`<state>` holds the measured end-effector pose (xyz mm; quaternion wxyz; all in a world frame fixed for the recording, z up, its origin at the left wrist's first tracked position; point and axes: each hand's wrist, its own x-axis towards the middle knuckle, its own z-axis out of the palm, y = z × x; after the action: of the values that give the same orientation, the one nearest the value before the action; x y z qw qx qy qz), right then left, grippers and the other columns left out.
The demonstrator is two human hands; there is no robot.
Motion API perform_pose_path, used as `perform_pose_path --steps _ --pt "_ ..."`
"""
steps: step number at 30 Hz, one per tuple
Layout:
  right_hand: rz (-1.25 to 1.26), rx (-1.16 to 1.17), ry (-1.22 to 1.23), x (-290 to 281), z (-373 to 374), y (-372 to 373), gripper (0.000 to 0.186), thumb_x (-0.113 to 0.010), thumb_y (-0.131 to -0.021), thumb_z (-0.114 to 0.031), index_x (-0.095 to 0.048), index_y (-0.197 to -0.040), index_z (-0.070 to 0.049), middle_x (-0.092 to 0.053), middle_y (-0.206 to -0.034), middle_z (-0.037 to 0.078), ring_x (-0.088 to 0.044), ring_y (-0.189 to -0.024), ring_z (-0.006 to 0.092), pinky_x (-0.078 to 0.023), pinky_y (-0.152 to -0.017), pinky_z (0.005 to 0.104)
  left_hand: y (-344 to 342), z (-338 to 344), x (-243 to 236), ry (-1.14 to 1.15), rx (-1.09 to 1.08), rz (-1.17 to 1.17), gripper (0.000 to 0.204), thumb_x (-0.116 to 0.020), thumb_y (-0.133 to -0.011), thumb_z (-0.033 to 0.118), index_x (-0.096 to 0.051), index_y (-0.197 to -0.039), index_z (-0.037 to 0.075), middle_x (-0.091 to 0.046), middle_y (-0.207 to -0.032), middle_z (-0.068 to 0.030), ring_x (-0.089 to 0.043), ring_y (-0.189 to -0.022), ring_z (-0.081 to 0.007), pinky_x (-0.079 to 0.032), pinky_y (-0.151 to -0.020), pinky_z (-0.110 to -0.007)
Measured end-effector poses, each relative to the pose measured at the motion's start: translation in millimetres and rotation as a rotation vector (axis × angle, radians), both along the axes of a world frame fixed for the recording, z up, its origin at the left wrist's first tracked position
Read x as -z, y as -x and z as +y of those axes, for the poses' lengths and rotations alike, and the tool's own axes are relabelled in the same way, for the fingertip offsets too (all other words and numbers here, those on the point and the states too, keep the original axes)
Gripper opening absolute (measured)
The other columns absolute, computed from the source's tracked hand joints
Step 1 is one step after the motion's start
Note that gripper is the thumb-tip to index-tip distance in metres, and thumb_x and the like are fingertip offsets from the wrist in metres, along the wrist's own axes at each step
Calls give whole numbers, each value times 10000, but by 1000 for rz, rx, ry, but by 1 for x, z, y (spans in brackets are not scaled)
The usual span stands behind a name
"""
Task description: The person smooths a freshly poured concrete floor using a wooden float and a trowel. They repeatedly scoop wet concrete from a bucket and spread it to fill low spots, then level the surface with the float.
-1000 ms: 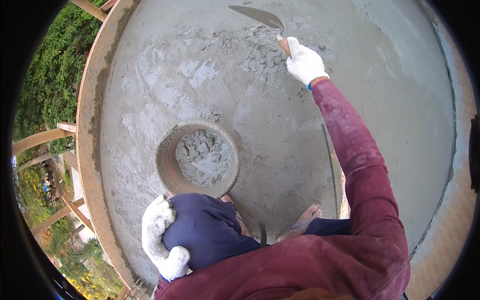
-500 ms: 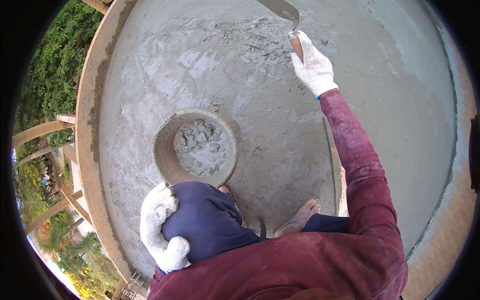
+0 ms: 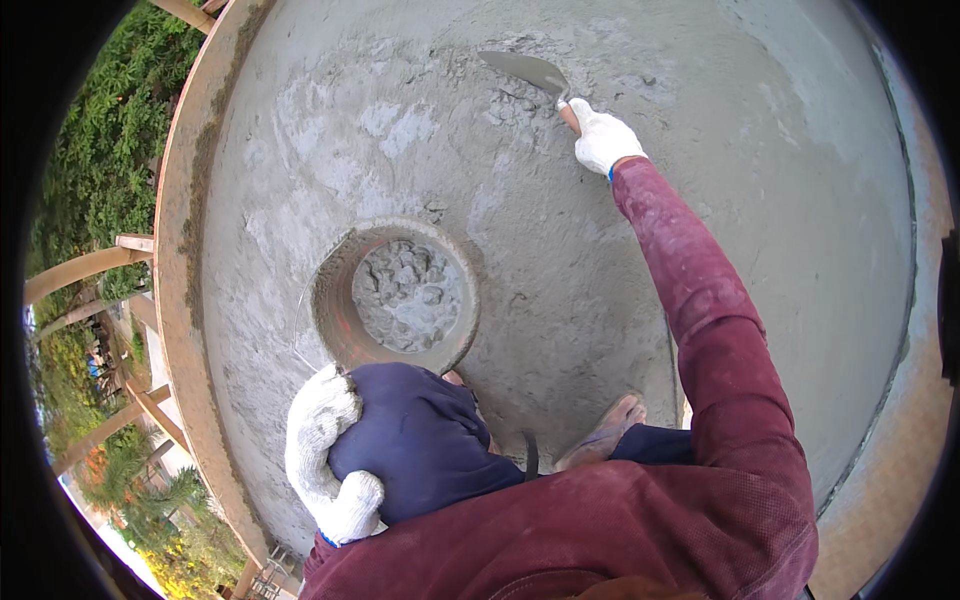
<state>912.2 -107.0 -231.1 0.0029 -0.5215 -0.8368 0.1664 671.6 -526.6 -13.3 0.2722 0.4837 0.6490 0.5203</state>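
Note:
My right hand [image 3: 603, 139], in a white knit glove, is closed round the wooden handle of a steel trowel [image 3: 530, 70], whose blade is down at a patch of lumpy wet mortar on the grey concrete surface [image 3: 540, 220]. My left hand [image 3: 325, 450], also gloved, curls over my left knee [image 3: 395, 420] in dark blue trousers. Just beyond that knee stands a bucket [image 3: 335, 315] coated with grey, holding wet mortar [image 3: 405, 300], with a thin wire handle along its left side.
A raised rim [image 3: 185, 280] curves along the left, with timber beams [image 3: 90, 270] and green plants [image 3: 120, 130] outside it. A pale edge [image 3: 910, 300] runs down the far right. My sandalled right foot [image 3: 600, 430] rests on the concrete, right of the bucket.
The trowel and my right hand rose slightly to the right, then came down and left, the blade now lower against the mortar patch. My left hand stays on the knee.

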Motion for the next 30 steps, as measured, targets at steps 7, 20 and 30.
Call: perform_pose_path --steps 7,20,30 --pt "304 117 15 -47 -19 -30 486 -588 -859 -247 -545 -1325 -117 -700 -1151 216 -658 -1099 431 -495 -965 503 -2 -12 -5 39 -89 7 670 -769 -822 502 -647 -1263 13 -651 -1250 -247 -549 -1296 -462 -427 -1096 -582" --pt "48 473 157 -23 53 -196 481 -592 -897 -312 -653 -1330 -113 -709 -1195 203 -680 -1087 372 -549 -877 452 -4 -4 -9 23 16 110 670 -649 -940 560 -620 -1300 -5 -613 -1274 -265 -545 -1289 -473 -412 -1109 -614" --pt "219 348 502 -34 -5 -172 649 -699 -798 -273 -610 -1438 -204 -680 -1031 45 -605 -724 144 -534 -594 328 -13 -13 -11 -28 -50 55 702 -702 -858 586 -659 -1173 -41 -640 -1258 -252 -548 -1302 -459 -399 -1121 -581"
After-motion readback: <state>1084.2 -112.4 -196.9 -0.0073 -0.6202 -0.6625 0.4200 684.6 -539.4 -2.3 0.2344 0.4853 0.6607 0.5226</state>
